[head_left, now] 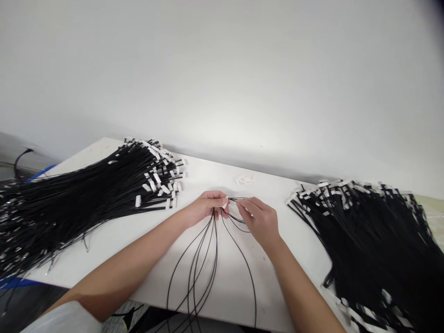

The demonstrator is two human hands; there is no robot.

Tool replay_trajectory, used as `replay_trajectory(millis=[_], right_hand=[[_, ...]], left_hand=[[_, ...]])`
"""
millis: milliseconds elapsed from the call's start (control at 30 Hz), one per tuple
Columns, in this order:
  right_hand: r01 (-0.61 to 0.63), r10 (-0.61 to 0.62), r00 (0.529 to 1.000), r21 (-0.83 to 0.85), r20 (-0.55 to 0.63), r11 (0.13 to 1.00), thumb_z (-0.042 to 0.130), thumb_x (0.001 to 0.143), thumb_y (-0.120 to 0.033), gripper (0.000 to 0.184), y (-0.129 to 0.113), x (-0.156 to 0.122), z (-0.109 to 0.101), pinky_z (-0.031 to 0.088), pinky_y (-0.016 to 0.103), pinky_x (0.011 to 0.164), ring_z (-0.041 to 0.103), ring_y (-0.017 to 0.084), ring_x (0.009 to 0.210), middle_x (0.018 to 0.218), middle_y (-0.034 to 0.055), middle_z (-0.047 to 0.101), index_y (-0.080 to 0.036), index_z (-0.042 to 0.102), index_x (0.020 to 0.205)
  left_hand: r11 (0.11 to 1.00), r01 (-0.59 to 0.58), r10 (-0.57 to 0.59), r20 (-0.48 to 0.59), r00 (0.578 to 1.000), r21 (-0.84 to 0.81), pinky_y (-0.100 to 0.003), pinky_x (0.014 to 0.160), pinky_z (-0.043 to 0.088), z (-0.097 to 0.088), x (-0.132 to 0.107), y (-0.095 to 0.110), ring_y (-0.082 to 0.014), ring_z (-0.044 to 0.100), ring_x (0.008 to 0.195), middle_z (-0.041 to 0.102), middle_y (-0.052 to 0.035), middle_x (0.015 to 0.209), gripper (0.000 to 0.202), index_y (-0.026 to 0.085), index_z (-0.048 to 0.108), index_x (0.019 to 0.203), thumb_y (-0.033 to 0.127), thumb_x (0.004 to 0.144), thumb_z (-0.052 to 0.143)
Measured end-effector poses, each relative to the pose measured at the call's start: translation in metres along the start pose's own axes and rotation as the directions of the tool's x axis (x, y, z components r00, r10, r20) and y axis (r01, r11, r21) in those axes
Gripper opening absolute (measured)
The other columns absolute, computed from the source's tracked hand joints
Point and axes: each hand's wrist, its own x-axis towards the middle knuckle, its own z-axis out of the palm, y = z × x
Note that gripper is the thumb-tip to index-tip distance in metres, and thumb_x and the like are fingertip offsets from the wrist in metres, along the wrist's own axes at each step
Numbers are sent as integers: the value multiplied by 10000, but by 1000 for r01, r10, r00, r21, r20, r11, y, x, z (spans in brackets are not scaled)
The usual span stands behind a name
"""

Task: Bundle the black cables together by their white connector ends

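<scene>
At the middle of the white table [243, 282], my left hand [204, 207] is closed on a small bunch of thin black cables [203, 263]. The cables loop down over the table's near edge, and a white tag shows at my fingertips. My right hand [261, 220] is just to the right, fingers pinched on one black cable end [236, 200] that runs toward my left hand. The two hands almost touch.
A large heap of black cables with white tags [86, 194] covers the table's left side. Another such heap [371, 231] fills the right side. Some loose white tags [244, 179] lie near the far edge, by the white wall. Blue cable shows at far left.
</scene>
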Motion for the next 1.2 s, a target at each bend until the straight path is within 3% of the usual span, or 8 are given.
replay_trajectory(millis=[167, 300, 633, 733, 833, 933, 1067, 1200], right_hand=[[113, -141, 983, -222, -116, 968, 610, 763, -175, 247, 2, 1, -1, 414, 285, 770, 531, 162, 890, 955, 42, 616, -260, 605, 994], [248, -273, 961, -312, -36, 917, 611, 766, -169, 238, 1, -2, -1, 273, 409, 934, 498, 186, 1029, 1020, -15, 614, -338, 602, 933], [365, -384, 923, -309, 1, 878, 603, 738, -485, 260, -11, 4, 2, 44, 447, 989, 431, 230, 1148, 1123, -41, 586, -363, 580, 966], [252, -271, 958, -183, -88, 950, 613, 762, -399, 119, -10, 2, 3, 126, 416, 947, 560, 172, 897, 810, -50, 654, -324, 619, 854], [-90, 98, 982, 52, -164, 995, 584, 795, -286, 74, -4, 2, 2, 254, 380, 867, 562, 132, 715, 625, -37, 608, -258, 640, 755], [-408, 550, 798, 451, -247, 794, 561, 793, -333, 216, 9, 7, -4, 382, 327, 741, 570, 149, 713, 673, 17, 609, -178, 602, 648], [-369, 864, 454, 837, -217, 404, 575, 765, -383, 207, 34, 15, -19, 432, 259, 608, 501, 83, 561, 628, -30, 524, -182, 566, 713], [-242, 908, 410, 949, -88, 201, 521, 784, -473, 237, 53, 19, -37, 476, 261, 653, 510, 61, 589, 684, -58, 481, -242, 541, 836]], left_hand=[[996, -17, 7, -111, 994, -85, -177, 420, 352, -1, 3, -3, -203, 638, 706, 599, -63, 764, 262, 134, 551, 801, 367, 704, 623], [981, -43, 5, -197, 980, -190, -157, 390, 332, -4, 6, -4, -194, 642, 719, 591, -55, 775, 260, 137, 558, 803, 354, 687, 643], [959, -67, -5, -255, 967, -275, -157, 403, 362, -6, 7, -4, -162, 632, 720, 599, -51, 791, 221, 140, 561, 805, 316, 698, 640], [970, -52, -9, -248, 969, -238, -159, 408, 370, -4, 7, -4, -180, 637, 729, 594, -54, 792, 233, 137, 558, 809, 328, 702, 635], [979, -37, -15, -255, 967, -200, -161, 408, 376, -3, 7, -4, -206, 643, 746, 600, -63, 815, 241, 136, 554, 813, 333, 701, 636], [983, -33, -16, -264, 964, -179, -159, 399, 370, -3, 7, -4, -222, 645, 755, 604, -71, 815, 244, 134, 557, 818, 333, 702, 636], [987, -33, -6, -238, 971, -160, -164, 398, 371, -3, 6, -5, -230, 645, 762, 606, -75, 822, 254, 136, 558, 824, 343, 699, 636], [990, -43, 13, -222, 975, -134, -168, 395, 359, -3, 7, -7, -194, 643, 684, 615, -85, 836, 266, 134, 557, 827, 350, 695, 638]])
